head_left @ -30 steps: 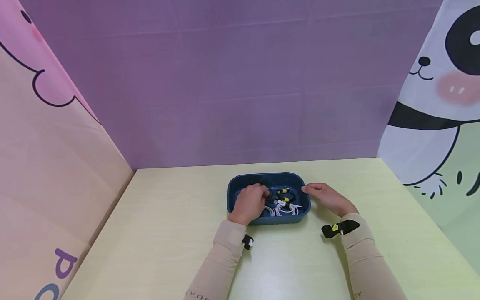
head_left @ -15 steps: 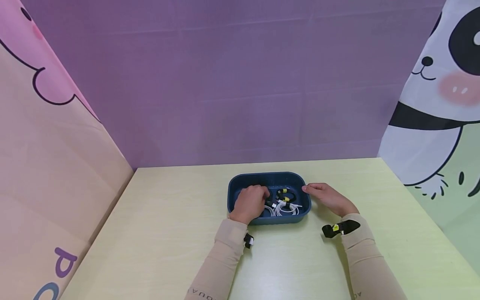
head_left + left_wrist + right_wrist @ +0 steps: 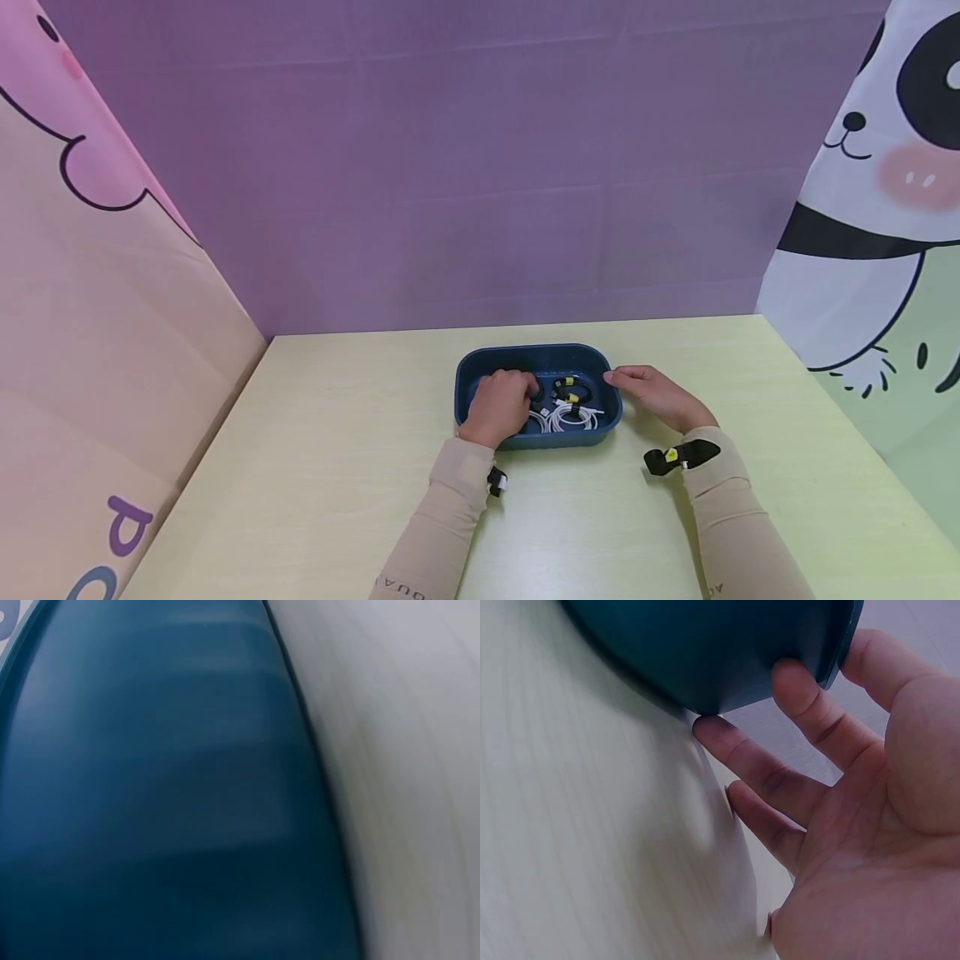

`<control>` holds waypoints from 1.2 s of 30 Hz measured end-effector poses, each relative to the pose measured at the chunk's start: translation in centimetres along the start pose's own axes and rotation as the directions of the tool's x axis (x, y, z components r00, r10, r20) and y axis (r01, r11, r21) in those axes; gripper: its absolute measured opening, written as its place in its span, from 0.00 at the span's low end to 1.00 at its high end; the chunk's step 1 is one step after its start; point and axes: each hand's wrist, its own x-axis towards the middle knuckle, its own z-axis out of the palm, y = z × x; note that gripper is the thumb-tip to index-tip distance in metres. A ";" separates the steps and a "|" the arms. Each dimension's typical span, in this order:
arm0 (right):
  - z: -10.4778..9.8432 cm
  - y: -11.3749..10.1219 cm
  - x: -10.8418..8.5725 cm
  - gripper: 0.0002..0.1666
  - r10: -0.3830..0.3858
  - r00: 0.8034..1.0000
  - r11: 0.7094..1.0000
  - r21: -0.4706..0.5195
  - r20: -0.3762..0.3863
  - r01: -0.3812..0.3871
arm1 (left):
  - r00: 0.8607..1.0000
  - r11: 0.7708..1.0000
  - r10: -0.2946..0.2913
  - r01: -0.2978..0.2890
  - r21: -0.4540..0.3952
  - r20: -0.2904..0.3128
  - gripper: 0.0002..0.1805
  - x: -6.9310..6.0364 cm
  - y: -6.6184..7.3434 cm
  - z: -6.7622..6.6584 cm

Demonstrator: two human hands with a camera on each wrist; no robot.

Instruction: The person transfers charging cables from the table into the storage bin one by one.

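A dark blue plastic bin stands on the table and holds several coiled cables. My left hand reaches over its near left side, fingers bent down at a black cable; the fingertips are hidden, so I cannot tell whether they grip it. To the right lie a white coiled cable and a black cable with yellow connectors. My right hand pinches the bin's right rim, thumb at the rim and index finger against the outer wall. The left wrist view shows only the bin's outer wall and the table.
The pale wooden table extends around the bin. A purple backdrop rises behind it, with printed cartoon panels at left and right. Small black cameras sit on both wrists.
Beside the left hand, the black cable and a light connector have shifted slightly toward the near side. Both hands stay almost in place; the right keeps its hold on the rim.
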 end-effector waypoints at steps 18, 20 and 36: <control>-0.3 -0.2 0.1 0.33 0.002 1.000 0.999 -0.034 -0.010 -0.002 | 0.951 0.997 -0.052 0.029 -0.077 -0.305 0.06 0.4 -2.8 -3.7; -0.2 -0.3 0.1 0.33 -0.002 1.000 0.999 -0.042 -0.010 0.002 | 0.935 0.989 -0.116 0.079 -0.121 -0.335 0.08 0.3 -3.8 -4.1; 0.0 0.0 0.2 0.31 0.008 1.000 0.999 -0.053 -0.014 -0.009 | 0.911 0.880 -0.411 0.385 -0.278 -0.039 0.14 -0.8 -7.5 -5.2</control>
